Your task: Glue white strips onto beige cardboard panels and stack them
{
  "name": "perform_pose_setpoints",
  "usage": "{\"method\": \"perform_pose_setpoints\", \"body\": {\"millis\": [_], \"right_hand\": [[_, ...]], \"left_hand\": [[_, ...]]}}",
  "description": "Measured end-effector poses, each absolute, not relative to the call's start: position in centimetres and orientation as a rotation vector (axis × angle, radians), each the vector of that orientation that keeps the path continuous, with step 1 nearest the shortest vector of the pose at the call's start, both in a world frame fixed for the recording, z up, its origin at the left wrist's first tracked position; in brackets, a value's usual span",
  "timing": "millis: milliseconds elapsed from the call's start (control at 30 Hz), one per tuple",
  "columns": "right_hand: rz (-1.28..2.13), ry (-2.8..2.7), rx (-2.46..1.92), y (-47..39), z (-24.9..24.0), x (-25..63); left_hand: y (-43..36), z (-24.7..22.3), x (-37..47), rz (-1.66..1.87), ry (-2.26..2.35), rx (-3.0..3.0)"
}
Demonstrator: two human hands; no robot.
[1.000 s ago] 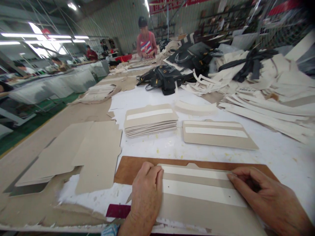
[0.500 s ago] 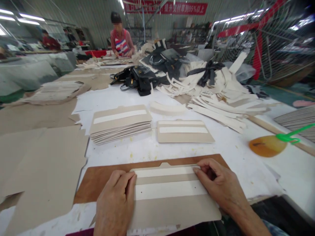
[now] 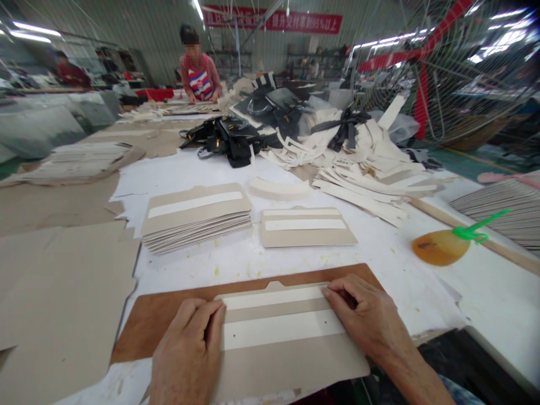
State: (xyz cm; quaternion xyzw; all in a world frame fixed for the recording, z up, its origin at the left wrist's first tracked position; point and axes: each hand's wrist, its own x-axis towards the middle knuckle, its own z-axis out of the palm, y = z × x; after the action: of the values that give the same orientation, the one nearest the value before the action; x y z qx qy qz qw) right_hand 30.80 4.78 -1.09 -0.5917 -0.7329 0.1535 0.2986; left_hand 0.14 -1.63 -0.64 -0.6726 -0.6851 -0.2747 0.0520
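Head view: two bare hands meet a flat beige panel [image 3: 291, 360] at the near side of the table.
Left hand [image 3: 185, 351]: back of the hand up, fingers bent and bunched, reaching forward from the bottom edge; thumb and forefinger close in a pinch at the panel's upper left corner.
Right hand [image 3: 371, 318]: comes in from the lower right, wrist slanting inward, fingers curled; thumb and forefinger pinch the panel's upper right corner, by the end of the upper white strip [image 3: 274, 296].
Panel's long axis: left to right across the person's front, right end slightly farther away.
Panel's tab [image 3: 274, 285]: on the far long edge, pointing away from the person.
Strips: the upper one and the wider lower white strip [image 3: 278, 337] run along the long axis, a beige band between them; the lower bears two dark dots.
Panel's place: between the hands, its far part over a brown board [image 3: 147, 320] that shows beyond it and to both sides.
Beyond the board: a stack of panels [image 3: 196, 222] at left, a smaller-looking striped panel [image 3: 307, 236] right of it.
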Motion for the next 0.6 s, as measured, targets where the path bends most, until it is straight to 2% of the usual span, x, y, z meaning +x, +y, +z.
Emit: {"method": "perform_pose_setpoints", "body": {"millis": [367,467,533,600], "right_hand": [[0.449,-1.943,-1.636,5.5,0.0,30.3],[0.607,-1.900,-1.613,5.8,0.8,30.9],[0.742,-1.744,-1.598,5.7,1.4,32.3],[0.727,-1.470,-1.621,5.2,2.0,34.0]], "left_hand": [[-1.1,-0.4,0.6,-0.909,-2.115,-2.035],[-1.1,-0.4,0.4,-0.943,-2.143,-2.059],[-1.7,-0.1,-0.2,-1.001,-2.151,-1.978],[-2.7,0.7,-0.9,-1.083,-2.152,-1.803]]}}
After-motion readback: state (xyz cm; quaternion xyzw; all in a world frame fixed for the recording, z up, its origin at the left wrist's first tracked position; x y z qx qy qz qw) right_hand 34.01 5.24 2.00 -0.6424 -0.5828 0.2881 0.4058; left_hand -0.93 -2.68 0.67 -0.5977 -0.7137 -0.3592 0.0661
